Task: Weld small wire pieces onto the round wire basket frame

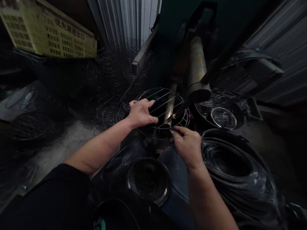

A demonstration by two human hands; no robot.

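Note:
A round wire rack (165, 103) with parallel bars lies over the end of a brass-coloured machine rod (170, 105). My left hand (142, 113) grips the rack's left side, thumb and forefinger stretched apart over the bars, the other fingers curled at the rim. At the near rim, my right hand (188, 143) pinches a small thin metal piece between thumb and forefinger; its exact kind is too dark to make out. A dark pointed machine arm (179, 110) reaches down to the rack near the rod. On my lap sits a metal bowl (148, 180) with thin pieces inside.
A thick machine cylinder (198, 68) hangs above the rack. Coiled wire (230, 166) stands at my right, behind it a bowl of small metal pieces (223, 118). Wire racks (110, 111) are piled on the left. A yellow crate (64, 33) stands at back left.

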